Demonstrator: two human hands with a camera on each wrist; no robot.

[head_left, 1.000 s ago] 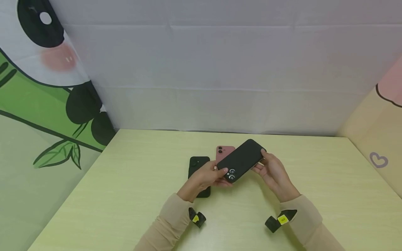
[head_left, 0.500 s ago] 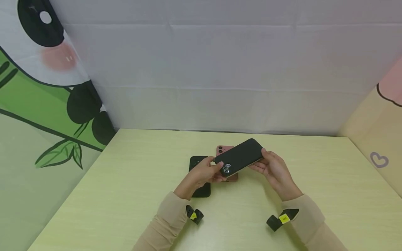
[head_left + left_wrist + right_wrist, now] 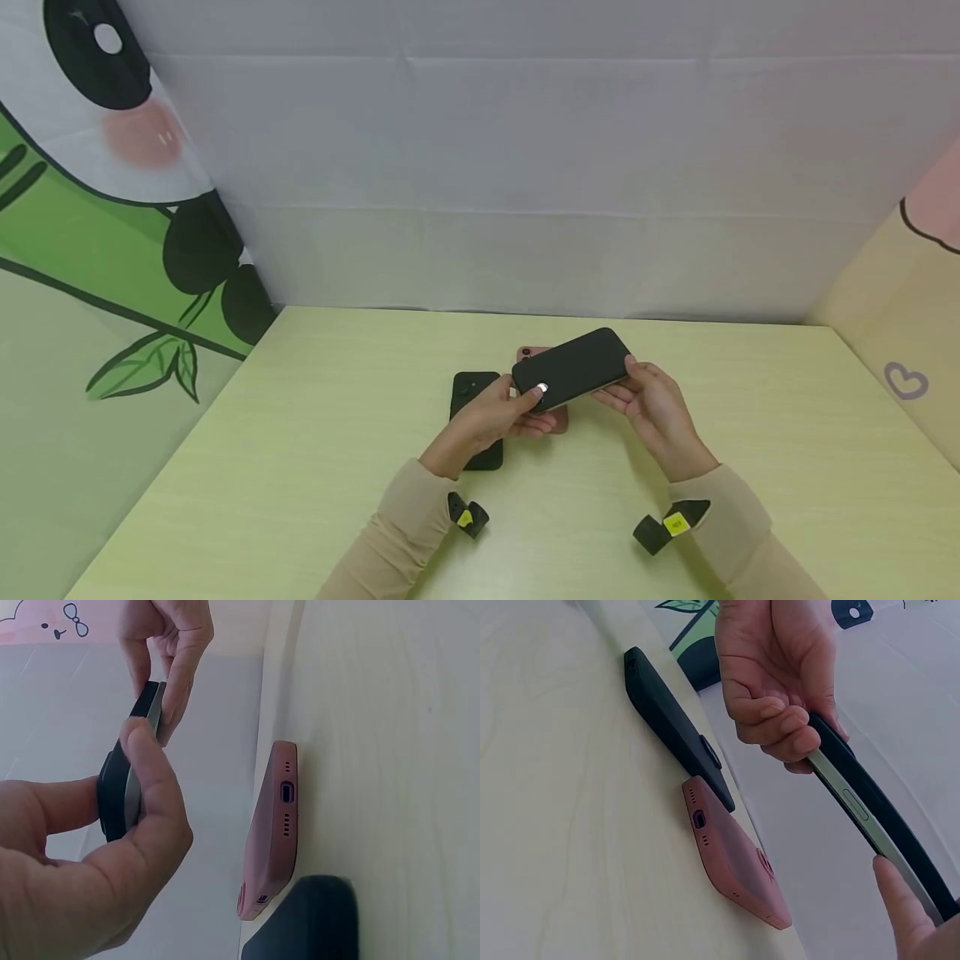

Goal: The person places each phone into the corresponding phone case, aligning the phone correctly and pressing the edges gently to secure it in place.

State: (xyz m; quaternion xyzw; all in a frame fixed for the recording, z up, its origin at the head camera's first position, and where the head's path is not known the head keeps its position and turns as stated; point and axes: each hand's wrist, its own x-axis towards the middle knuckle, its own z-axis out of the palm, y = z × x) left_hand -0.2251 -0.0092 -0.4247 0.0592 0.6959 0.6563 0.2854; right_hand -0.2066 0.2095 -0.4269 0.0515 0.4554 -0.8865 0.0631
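Observation:
Both hands hold a phone in a black case (image 3: 573,367) above the table, its back facing up in the head view. My left hand (image 3: 483,421) pinches the camera end, with the thumb over the lenses and fingers beneath. At the far end, my right hand (image 3: 656,408) grips the corner between thumb and fingers. Along one side, the phone's pale metal edge (image 3: 855,804) shows bare beside the black case (image 3: 874,796). Below lies a pink phone (image 3: 270,825), partly covered by the held one in the head view. A dark phone (image 3: 474,385) lies left of it, partly behind my left hand.
The pale wooden table (image 3: 300,433) runs back to a grey cloth wall (image 3: 525,167). Printed panels with cartoon drawings stand at left and right. A small black camera (image 3: 468,515) sits on the left sleeve, another camera (image 3: 663,529) on the right.
The held phone has turned from a steep slant to a flatter one, its camera end rising. My left hand moved slightly up with it, and its thumb now covers more of the lenses.

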